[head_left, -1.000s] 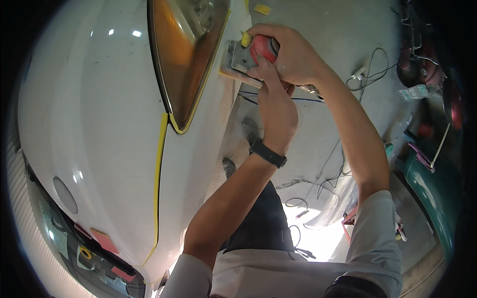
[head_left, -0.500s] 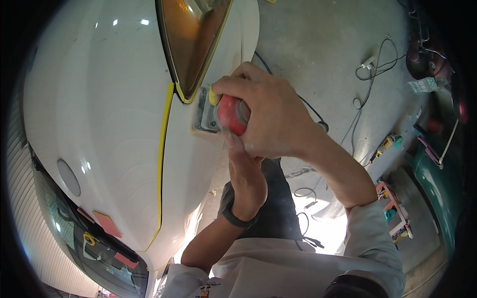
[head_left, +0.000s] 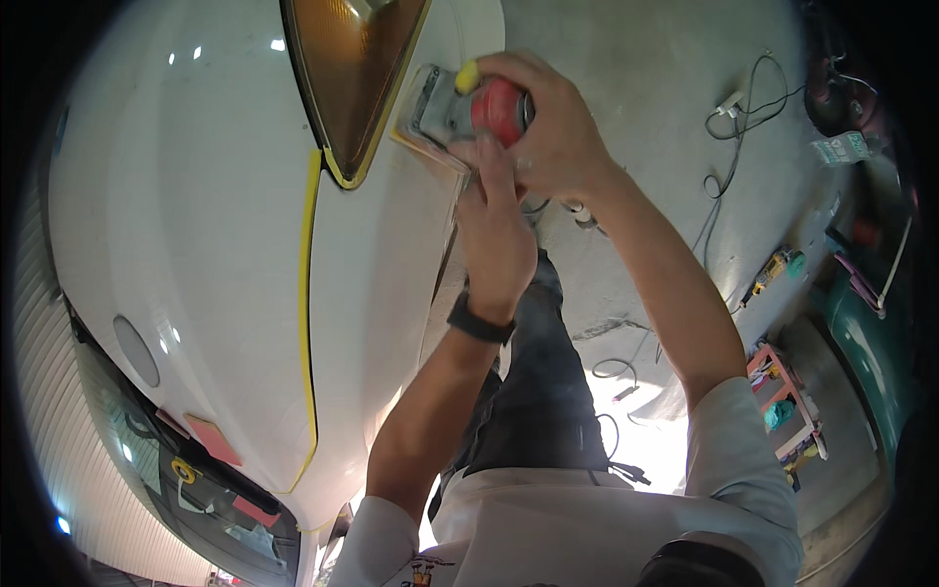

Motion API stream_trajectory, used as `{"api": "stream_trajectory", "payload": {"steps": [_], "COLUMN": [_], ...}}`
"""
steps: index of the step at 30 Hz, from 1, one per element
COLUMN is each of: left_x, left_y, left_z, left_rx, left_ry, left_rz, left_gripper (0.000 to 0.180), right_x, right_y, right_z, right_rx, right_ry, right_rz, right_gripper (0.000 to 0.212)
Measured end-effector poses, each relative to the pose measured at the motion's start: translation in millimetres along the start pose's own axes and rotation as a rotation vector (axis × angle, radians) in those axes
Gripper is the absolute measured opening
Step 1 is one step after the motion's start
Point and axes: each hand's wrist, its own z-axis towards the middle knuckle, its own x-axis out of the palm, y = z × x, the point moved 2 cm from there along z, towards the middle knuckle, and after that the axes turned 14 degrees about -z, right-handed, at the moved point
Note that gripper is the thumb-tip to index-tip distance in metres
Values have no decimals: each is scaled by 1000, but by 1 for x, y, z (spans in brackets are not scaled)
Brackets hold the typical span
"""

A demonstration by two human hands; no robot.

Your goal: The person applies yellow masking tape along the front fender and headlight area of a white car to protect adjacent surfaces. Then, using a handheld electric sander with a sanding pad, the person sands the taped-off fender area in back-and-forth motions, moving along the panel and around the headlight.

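Note:
A red and grey power sander [head_left: 501, 110] with a yellow tip lies with its flat pad against the white car's fender [head_left: 381, 254], beside the amber headlight [head_left: 347, 88]. My right hand [head_left: 567, 127] is wrapped round the red body from the right. From below, my left hand [head_left: 501, 230] grips the near side of the sander, a finger pressed up against it; some of its fingers are hidden. Yellow tape [head_left: 308, 254] edges the headlight and runs along the seam between fender and hood.
Pink sanding pads [head_left: 210, 440] and a yellow tape roll [head_left: 183, 472] lie near the windshield. Cables [head_left: 719, 186] and a yellow power tool [head_left: 766, 274] are on the floor at right. A pink cart [head_left: 782, 401] stands near a green car panel [head_left: 861, 342].
Both hands have moved the sander away from me and slightly right, from below the headlight's tip to alongside its outer edge. The sander has also tilted.

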Motion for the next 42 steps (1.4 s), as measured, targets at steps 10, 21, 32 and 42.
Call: {"api": "stream_trajectory", "payload": {"steps": [10, 21, 32, 42], "left_x": [-35, 37, 36, 10], "left_y": [28, 3, 34, 34], "left_z": [-117, 60, 47, 2], "left_rx": [1, -31, 104, 87], "left_ry": [-465, 1, 44, 5], "left_rz": [-324, -153, 27, -48], "left_gripper": [68, 87, 59, 70], "right_x": [18, -4, 2, 18], "right_y": [65, -56, -82, -46], "right_z": [-92, 42, 20, -25], "right_rx": [-74, 55, 45, 128], "right_ry": [218, 50, 158, -8], "right_rz": [118, 26, 101, 174], "right_gripper": [57, 63, 72, 58]}}
